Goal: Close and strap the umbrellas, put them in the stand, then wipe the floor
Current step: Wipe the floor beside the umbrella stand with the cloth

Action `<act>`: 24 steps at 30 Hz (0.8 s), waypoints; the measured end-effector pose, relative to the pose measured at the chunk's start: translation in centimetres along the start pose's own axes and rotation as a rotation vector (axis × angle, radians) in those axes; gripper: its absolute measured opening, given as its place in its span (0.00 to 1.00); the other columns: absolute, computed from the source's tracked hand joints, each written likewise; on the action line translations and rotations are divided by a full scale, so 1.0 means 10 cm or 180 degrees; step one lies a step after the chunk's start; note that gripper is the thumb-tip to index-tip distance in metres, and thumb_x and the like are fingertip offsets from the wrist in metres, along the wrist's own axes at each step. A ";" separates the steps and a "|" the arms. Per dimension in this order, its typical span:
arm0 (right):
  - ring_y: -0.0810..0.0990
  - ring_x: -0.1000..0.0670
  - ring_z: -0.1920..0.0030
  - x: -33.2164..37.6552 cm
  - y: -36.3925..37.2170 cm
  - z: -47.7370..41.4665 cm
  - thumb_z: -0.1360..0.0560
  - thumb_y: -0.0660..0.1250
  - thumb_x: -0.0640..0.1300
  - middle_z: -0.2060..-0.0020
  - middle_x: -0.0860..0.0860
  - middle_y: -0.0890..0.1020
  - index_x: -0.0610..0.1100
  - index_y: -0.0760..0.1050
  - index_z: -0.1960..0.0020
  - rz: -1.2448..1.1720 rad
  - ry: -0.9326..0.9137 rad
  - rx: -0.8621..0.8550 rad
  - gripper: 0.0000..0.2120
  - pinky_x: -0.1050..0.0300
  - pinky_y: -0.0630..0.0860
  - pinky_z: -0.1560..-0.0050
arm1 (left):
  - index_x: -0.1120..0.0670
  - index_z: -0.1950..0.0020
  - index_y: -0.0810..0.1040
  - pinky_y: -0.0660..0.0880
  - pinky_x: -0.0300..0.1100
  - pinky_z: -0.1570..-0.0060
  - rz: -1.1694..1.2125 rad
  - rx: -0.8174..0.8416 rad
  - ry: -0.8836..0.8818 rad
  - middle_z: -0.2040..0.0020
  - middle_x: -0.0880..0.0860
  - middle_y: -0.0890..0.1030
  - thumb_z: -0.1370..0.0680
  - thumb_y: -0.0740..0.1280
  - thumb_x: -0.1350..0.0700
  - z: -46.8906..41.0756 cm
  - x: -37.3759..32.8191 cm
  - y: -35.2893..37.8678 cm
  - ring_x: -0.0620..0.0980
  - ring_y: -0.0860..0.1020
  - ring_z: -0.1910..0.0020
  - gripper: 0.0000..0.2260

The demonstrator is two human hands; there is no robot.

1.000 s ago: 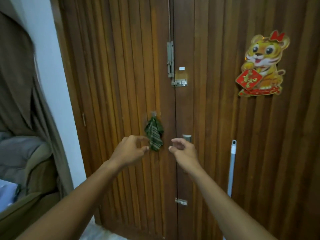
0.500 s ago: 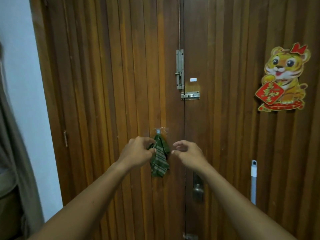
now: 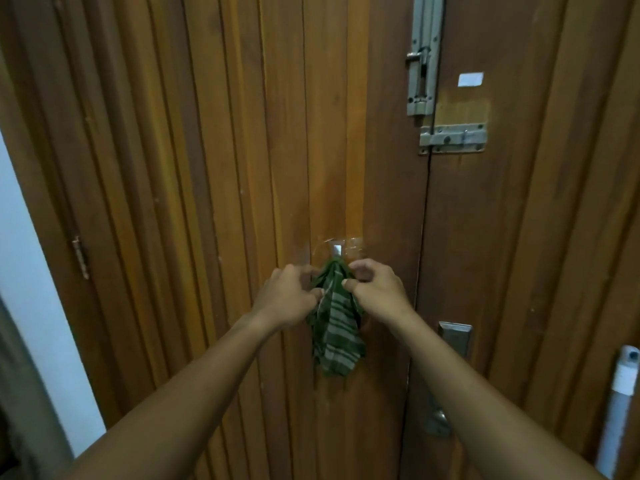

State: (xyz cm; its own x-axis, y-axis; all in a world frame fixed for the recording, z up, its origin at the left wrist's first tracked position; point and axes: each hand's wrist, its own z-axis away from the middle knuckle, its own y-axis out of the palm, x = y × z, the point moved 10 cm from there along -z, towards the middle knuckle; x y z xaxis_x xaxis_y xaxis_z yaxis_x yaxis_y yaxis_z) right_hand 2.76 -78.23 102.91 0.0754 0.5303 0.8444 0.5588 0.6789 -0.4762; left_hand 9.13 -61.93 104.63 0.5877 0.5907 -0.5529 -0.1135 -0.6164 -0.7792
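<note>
Wooden door (image 3: 207,168) fills our view. Our cloth (image 3: 336,341), green and striped, hangs from a hook (image 3: 336,250) on it. Just below the hook, our left grip (image 3: 287,299) and right grip (image 3: 377,292) each pinch the cloth's upper folds, one either side.

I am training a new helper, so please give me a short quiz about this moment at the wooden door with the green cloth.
1. True or false: the green striped cloth lies on the floor.
2. How many hands hold the cloth? A. none B. one C. two
3. Fill the gap: the cloth hangs from a small ____ on the wooden door.

Key
1. False: it hangs against the door.
2. C: the left hand and the right hand both pinch it near its top.
3. hook
</note>
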 end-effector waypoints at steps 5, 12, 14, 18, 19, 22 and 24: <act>0.80 0.50 0.44 -0.08 0.12 -0.20 0.26 0.71 0.52 0.53 0.60 0.82 0.54 0.77 0.35 0.0209 0.0120 -0.0422 0.19 0.47 0.78 0.39 | 0.49 0.31 0.77 0.74 0.39 0.39 0.0264 0.0074 0.0140 0.37 0.47 0.81 0.24 0.71 0.50 -0.33 0.30 0.21 0.47 0.78 0.36 0.20; 0.82 0.49 0.45 -0.12 0.17 -0.23 0.27 0.72 0.56 0.49 0.55 0.85 0.52 0.83 0.44 0.0711 0.0366 -0.0875 0.14 0.52 0.80 0.44 | 0.50 0.60 0.77 0.66 0.39 0.68 0.0697 0.0002 0.0503 0.68 0.45 0.76 0.23 0.72 0.53 -0.63 0.39 0.38 0.51 0.78 0.63 0.07; 0.82 0.49 0.54 -0.09 0.18 -0.25 0.26 0.72 0.55 0.60 0.55 0.83 0.52 0.80 0.57 0.0754 0.0356 -0.0895 0.07 0.53 0.77 0.53 | 0.50 0.67 0.72 0.65 0.43 0.69 0.0676 0.0088 0.0724 0.71 0.48 0.73 0.22 0.70 0.52 -0.67 0.38 0.36 0.52 0.75 0.67 0.14; 0.77 0.48 0.61 -0.04 0.20 -0.25 0.23 0.69 0.51 0.65 0.50 0.79 0.47 0.70 0.59 0.0689 0.0268 -0.0951 0.12 0.52 0.70 0.61 | 0.50 0.59 0.67 0.68 0.48 0.62 0.0509 -0.0319 0.1306 0.60 0.47 0.72 0.19 0.63 0.51 -0.64 0.28 0.09 0.49 0.72 0.61 0.09; 0.76 0.48 0.61 -0.02 0.20 -0.24 0.23 0.68 0.50 0.64 0.49 0.78 0.47 0.68 0.58 0.0583 0.0249 -0.0972 0.12 0.52 0.70 0.60 | 0.50 0.57 0.66 0.68 0.48 0.62 0.0671 -0.0398 0.1399 0.60 0.48 0.72 0.19 0.62 0.53 -0.63 0.25 0.01 0.49 0.72 0.60 0.08; 0.75 0.47 0.59 0.08 0.17 -0.23 0.22 0.66 0.50 0.61 0.48 0.76 0.49 0.65 0.57 0.0113 0.0137 -0.0951 0.11 0.50 0.71 0.58 | 0.49 0.52 0.64 0.69 0.53 0.68 0.1292 -0.0362 0.1401 0.63 0.52 0.76 0.18 0.59 0.57 -0.67 0.16 -0.14 0.54 0.75 0.64 0.06; 0.75 0.47 0.59 0.20 0.08 -0.15 0.21 0.67 0.48 0.60 0.47 0.76 0.48 0.66 0.56 -0.0126 0.0008 -0.1033 0.11 0.50 0.72 0.59 | 0.47 0.50 0.65 0.74 0.60 0.67 0.1581 -0.0185 0.1424 0.62 0.56 0.80 0.18 0.59 0.57 -0.69 0.04 -0.22 0.57 0.78 0.66 0.06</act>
State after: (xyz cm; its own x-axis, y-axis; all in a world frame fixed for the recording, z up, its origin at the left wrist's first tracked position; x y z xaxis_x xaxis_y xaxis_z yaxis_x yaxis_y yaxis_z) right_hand 4.64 -77.39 104.56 0.0503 0.5052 0.8615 0.7954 0.5014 -0.3405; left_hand 15.18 -63.93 108.16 0.7536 -0.0354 -0.6563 -0.4203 -0.7937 -0.4398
